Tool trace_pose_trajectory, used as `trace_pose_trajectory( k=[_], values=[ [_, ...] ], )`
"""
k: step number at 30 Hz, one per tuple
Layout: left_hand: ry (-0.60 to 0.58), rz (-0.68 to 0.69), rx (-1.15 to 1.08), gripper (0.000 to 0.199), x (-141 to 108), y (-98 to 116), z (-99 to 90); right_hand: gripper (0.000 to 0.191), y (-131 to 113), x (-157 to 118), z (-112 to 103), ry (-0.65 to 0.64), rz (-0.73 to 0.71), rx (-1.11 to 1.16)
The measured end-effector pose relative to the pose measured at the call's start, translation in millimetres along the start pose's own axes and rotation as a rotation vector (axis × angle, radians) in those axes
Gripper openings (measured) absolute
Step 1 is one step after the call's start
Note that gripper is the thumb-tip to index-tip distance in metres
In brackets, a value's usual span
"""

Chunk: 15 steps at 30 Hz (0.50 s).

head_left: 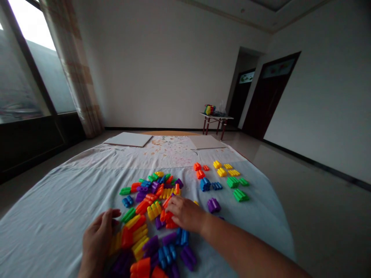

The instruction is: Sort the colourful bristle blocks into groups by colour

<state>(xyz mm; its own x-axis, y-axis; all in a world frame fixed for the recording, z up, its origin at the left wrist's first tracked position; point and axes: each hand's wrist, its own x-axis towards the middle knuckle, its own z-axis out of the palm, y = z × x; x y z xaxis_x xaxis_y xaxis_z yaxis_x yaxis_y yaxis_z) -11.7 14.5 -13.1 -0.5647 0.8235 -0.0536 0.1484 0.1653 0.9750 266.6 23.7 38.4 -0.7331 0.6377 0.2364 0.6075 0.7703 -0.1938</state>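
A heap of ridged plastic building blocks (154,210) in orange, yellow, purple, blue and green lies on the cloth-covered table. My right hand (185,212) reaches into the heap, its fingers curled down on an orange block (166,202); the fingertips are partly hidden. At the heap's left edge, my left hand (98,237) rests with thumb and fingers apart, beside yellow blocks (116,242) and a green block (129,215). It holds nothing that I can see.
Right of the heap, blocks lie in colour groups: orange (197,166), yellow (222,172), blue (205,184), green (240,195) and purple (213,205). Two flat boards (129,139) lie at the table's far end. Beyond stands a small table (217,116) with bags.
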Motion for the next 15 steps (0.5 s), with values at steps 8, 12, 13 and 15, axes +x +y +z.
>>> trace_pose_trajectory(
  k=[8, 12, 13, 15],
  values=[
    [0.021, -0.041, -0.013, 0.049, -9, 14, -0.5, 0.024, 2, 1, -1, -0.081, 0.029, 0.090],
    [0.026, -0.033, 0.030, 0.048, -13, 18, -0.6, 0.037, -2, 6, -6, -0.106, 0.039, 0.149],
    [0.026, -0.038, 0.039, 0.048, -14, 19, -0.5, 0.042, 0, 6, -9, -0.083, 0.037, 0.171],
    [0.026, -0.059, 0.043, 0.049, -16, 22, -0.3, 0.052, 9, 5, -19, 0.011, 0.060, 0.211]
  ],
)
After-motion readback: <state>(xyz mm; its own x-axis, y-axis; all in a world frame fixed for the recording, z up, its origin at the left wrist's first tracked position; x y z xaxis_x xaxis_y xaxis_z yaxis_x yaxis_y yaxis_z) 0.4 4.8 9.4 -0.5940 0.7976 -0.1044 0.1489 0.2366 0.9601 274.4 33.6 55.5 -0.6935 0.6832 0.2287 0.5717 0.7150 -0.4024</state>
